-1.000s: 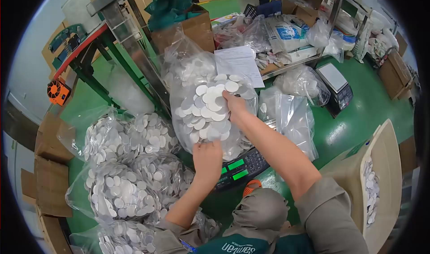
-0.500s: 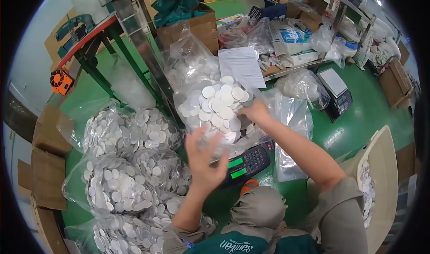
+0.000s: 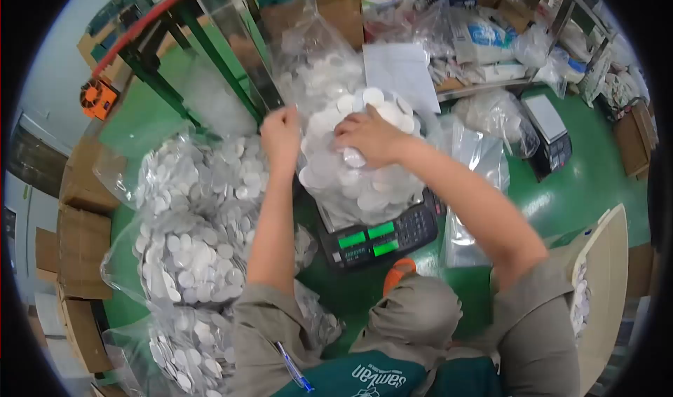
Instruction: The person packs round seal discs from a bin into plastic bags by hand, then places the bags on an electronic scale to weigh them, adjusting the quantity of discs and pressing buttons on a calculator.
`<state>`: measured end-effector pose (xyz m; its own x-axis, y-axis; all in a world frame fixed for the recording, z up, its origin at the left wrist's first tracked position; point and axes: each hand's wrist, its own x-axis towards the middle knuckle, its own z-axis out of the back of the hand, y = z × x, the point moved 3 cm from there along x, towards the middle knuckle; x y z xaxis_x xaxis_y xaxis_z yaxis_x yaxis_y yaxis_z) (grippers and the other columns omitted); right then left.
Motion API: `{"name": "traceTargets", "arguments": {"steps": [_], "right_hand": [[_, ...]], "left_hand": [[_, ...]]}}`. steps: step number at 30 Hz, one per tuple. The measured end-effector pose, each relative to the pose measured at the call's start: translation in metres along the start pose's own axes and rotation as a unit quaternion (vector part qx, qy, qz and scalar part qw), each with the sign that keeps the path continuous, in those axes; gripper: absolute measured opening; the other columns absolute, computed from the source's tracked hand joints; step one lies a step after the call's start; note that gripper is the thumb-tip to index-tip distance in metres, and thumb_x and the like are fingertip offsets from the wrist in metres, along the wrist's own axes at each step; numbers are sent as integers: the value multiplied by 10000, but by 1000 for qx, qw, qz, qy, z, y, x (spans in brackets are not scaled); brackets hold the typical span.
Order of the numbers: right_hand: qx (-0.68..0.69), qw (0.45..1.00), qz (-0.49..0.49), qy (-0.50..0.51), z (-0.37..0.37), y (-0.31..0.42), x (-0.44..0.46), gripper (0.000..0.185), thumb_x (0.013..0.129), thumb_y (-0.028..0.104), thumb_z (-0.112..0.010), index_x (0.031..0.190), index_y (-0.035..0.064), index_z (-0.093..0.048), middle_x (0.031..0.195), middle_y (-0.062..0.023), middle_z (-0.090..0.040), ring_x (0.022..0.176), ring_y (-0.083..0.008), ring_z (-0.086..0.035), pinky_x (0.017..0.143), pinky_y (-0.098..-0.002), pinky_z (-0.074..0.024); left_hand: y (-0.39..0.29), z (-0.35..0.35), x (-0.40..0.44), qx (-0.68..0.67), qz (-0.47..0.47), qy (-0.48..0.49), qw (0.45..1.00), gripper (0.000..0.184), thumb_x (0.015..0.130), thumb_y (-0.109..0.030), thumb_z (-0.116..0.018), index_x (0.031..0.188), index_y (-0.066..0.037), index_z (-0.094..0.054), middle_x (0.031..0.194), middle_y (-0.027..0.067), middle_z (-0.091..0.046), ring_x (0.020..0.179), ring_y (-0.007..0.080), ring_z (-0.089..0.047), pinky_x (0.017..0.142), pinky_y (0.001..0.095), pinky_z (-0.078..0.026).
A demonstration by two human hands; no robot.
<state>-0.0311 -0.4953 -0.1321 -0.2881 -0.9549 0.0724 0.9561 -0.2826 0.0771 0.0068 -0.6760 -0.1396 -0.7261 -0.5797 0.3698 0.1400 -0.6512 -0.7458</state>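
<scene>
A clear plastic bag (image 3: 329, 194) full of white round discs (image 3: 382, 180) rests on a digital scale (image 3: 382, 243) with lit green displays. My left hand (image 3: 282, 141) is closed at the bag's left edge, with the fingers pinched on the plastic rim. My right hand (image 3: 371, 141) lies over the top of the heap, palm down, fingers spread and touching the discs. One disc shows just below its fingers.
Several bags of discs (image 3: 200, 264) stand on the floor at left. Behind the scale are another disc bag (image 3: 326, 74) and a paper sheet (image 3: 401, 74). Flat plastic bags (image 3: 473, 187), a second scale (image 3: 548, 134) and a cream bin (image 3: 606, 285) are at right.
My left hand has moved from in front of the bag up to its left edge and closed. My right hand has gone from the bag's right side onto the top of the discs.
</scene>
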Motion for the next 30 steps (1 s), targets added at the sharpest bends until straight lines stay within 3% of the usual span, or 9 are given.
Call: {"name": "traceTargets", "arguments": {"steps": [3, 7, 10, 13, 15, 19, 21, 24, 30], "right_hand": [[-100, 990, 43, 86, 11, -6, -26, 267, 711, 79, -523, 905, 238, -615, 1146, -6, -488, 1148, -221, -389, 970, -567, -218], [-86, 988, -82, 99, 38, -16, -58, 876, 439, 117, -782, 1228, 211, -414, 1256, -42, -411, 1211, -268, -330, 995, -542, -219], [-25, 991, -128, -25, 59, -25, -72, 850, 461, 87, -758, 1230, 153, -403, 1235, -101, -423, 1161, -282, -388, 964, -509, -281], [48, 973, -85, -208, 79, -24, -78, 744, 531, 201, -757, 1189, 91, -429, 1142, -152, -480, 1087, -296, -441, 877, -431, -376], [-86, 920, -182, -336, 86, -20, -88, 684, 570, 257, -748, 1156, 61, -455, 1089, -167, -504, 1021, -325, -475, 838, -407, -403], [2, 883, -395, -254, 60, -42, -111, 910, 582, 447, -729, 1160, -109, -301, 990, -286, -513, 978, -364, -507, 753, -438, -447], [64, 841, -520, -132, 62, -34, -116, 854, 582, 416, -735, 1126, -105, -333, 936, -267, -557, 909, -369, -554, 748, -416, -456], [92, 859, -490, -115, 33, -62, -130, 749, 565, 270, -719, 1133, -82, -381, 812, -212, -608, 773, -350, -601, 723, -392, -468], [328, 816, -389, -275, 72, -74, -119, 499, 621, 52, -600, 1087, -75, -477, 674, -146, -624, 607, -185, -619, 615, -290, -472]], "left_hand": [[8, -3, 1, -106, -29, -8, 994, 241, 798, -219, -534, 848, 3, -612, 764, 159, -591, 683, 223, -569, 659, 293, -430], [-19, 25, -21, -253, -28, -42, 966, 256, 792, -136, -584, 972, 45, -579, 810, 42, -598, 716, 118, -538, 686, 225, -420], [-9, 50, -59, -298, 45, -74, 951, 326, 809, -172, -569, 1102, -31, -537, 1069, 46, -546, 923, 107, -496, 776, 242, -386], [4, 66, -109, -324, 124, -104, 932, 348, 808, -162, -565, 1130, -47, -500, 1078, 40, -527, 940, 120, -495, 770, 274, -387], [20, 64, -142, -332, 193, -102, 918, 376, 816, -160, -553, 1164, -54, -461, 1100, 56, -503, 957, 136, -492, 779, 280, -395], [53, 24, -207, -411, 349, 31, 842, 471, 839, -199, -535, 1250, -59, -352, 1192, 106, -425, 1007, 186, -491, 771, 320, -436], [48, 10, -222, -429, 385, 84, 813, 537, 850, -235, -523, 1293, -54, -280, 1227, 137, -385, 1051, 218, -482, 774, 346, -452], [45, -9, -232, -472, 405, 132, 772, 635, 868, -286, -491, 1342, -47, -142, 1239, 193, -358, 1090, 272, -464, 808, 403, -452], [30, -38, -231, -561, 384, 207, 703, 755, 868, -282, -493, 1361, -91, 46, 1313, 190, -272, 1137, 332, -401, 848, 446, -420]]}}
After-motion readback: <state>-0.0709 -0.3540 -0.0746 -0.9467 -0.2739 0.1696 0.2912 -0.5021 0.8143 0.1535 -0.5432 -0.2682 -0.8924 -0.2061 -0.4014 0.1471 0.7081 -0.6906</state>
